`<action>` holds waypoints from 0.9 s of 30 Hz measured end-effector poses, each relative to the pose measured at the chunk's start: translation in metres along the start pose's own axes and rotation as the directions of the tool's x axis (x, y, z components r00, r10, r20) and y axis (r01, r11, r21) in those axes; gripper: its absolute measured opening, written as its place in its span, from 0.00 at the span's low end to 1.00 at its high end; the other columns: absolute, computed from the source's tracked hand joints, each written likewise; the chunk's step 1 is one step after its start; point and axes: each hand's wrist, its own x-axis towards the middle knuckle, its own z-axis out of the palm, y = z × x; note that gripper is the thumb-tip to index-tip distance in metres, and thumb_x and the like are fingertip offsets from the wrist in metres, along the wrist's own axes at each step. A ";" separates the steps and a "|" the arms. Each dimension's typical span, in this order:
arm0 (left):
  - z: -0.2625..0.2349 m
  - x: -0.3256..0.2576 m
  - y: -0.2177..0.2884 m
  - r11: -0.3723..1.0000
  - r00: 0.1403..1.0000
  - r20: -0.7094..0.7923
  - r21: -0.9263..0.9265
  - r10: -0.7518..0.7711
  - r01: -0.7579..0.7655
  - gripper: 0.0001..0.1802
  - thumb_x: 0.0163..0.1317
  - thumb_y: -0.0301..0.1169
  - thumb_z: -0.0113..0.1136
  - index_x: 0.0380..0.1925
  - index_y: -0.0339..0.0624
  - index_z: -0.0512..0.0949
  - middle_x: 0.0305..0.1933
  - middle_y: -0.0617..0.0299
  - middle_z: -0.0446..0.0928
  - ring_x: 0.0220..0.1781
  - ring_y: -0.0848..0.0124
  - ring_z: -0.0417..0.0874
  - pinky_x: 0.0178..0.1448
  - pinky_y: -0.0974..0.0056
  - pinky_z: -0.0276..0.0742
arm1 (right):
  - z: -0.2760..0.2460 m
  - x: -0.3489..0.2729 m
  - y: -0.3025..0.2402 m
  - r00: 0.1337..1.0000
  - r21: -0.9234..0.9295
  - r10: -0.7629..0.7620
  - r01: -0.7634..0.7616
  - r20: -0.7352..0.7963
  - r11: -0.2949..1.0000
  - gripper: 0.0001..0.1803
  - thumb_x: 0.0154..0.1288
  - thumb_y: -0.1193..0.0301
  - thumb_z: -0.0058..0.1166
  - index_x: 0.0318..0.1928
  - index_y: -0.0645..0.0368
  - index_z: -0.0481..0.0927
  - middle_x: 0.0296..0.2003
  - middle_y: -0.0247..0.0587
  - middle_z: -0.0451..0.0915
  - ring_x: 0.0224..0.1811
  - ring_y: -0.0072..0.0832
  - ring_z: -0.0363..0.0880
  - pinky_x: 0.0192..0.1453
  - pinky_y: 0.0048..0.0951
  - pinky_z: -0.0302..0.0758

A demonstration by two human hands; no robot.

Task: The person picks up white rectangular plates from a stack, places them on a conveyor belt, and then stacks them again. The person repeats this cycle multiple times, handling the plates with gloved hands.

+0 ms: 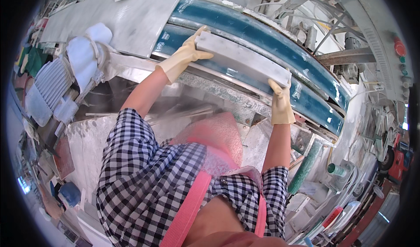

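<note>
A long grey stone strip [245, 59] lies across a wet blue conveyor belt [262, 33] of a stone-working machine. My left hand [186, 54], in a pale yellow rubber glove, grips the strip's left end. My right hand [281, 105], gloved the same way, holds its right end from below. Both arms reach up from a black-and-white checked shirt and a pink apron [214, 137].
A grey stone slab [109, 22] lies at the upper left beside a wrapped motor [83, 57]. A control panel with a red button [399, 46] stands at the right. Hoses, stone offcuts and a green roll [306, 166] crowd the lower right.
</note>
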 end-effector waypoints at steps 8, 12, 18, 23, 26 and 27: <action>-0.013 0.014 -0.023 0.988 0.999 0.043 0.152 0.009 -0.015 0.72 0.42 0.22 0.83 0.80 0.44 0.40 0.80 0.57 0.58 0.77 0.75 0.60 0.76 0.70 0.57 | 0.007 0.001 -0.023 0.970 0.040 0.205 -0.201 -0.133 0.979 0.53 0.59 0.64 0.71 0.77 0.64 0.52 0.65 0.47 0.72 0.68 0.34 0.70 0.73 0.33 0.66; -0.020 0.014 -0.023 0.732 0.980 0.147 0.652 0.135 -0.199 0.66 0.46 0.28 0.82 0.80 0.49 0.45 0.69 0.58 0.75 0.67 0.70 0.76 0.70 0.69 0.67 | -0.003 0.008 -0.022 0.945 -0.096 0.287 -0.304 -0.157 0.948 0.58 0.53 0.70 0.75 0.78 0.62 0.51 0.73 0.46 0.63 0.72 0.33 0.66 0.73 0.32 0.64; -0.004 0.004 -0.016 0.832 0.996 0.022 0.549 0.082 -0.081 0.64 0.45 0.22 0.81 0.79 0.51 0.51 0.61 0.64 0.79 0.59 0.77 0.77 0.66 0.71 0.71 | -0.008 0.005 0.003 0.975 0.092 0.152 -0.139 -0.164 0.986 0.60 0.55 0.66 0.74 0.79 0.61 0.46 0.78 0.49 0.53 0.76 0.36 0.59 0.76 0.33 0.61; 0.002 -0.004 -0.006 0.899 0.977 0.108 0.383 0.186 -0.214 0.59 0.43 0.14 0.77 0.77 0.47 0.58 0.71 0.64 0.72 0.65 0.73 0.75 0.70 0.66 0.68 | -0.012 0.000 -0.005 0.971 0.159 0.163 -0.135 -0.176 0.978 0.56 0.54 0.69 0.73 0.77 0.64 0.52 0.65 0.49 0.71 0.67 0.36 0.71 0.72 0.34 0.68; 0.005 -0.003 -0.004 0.772 0.967 0.120 0.583 0.226 -0.253 0.54 0.45 0.33 0.80 0.74 0.47 0.63 0.60 0.56 0.81 0.61 0.63 0.81 0.67 0.64 0.73 | -0.027 0.003 -0.013 0.985 -0.278 0.104 -0.140 -0.139 0.950 0.51 0.53 0.73 0.73 0.75 0.64 0.59 0.59 0.49 0.77 0.59 0.37 0.78 0.66 0.35 0.74; 0.007 -0.002 -0.003 0.744 0.970 0.113 0.625 0.214 -0.237 0.50 0.45 0.34 0.80 0.70 0.46 0.67 0.59 0.56 0.81 0.60 0.61 0.81 0.66 0.63 0.74 | -0.035 0.003 -0.015 0.989 -0.435 0.073 -0.123 -0.130 0.892 0.49 0.52 0.74 0.73 0.74 0.64 0.61 0.56 0.48 0.79 0.57 0.37 0.80 0.64 0.35 0.76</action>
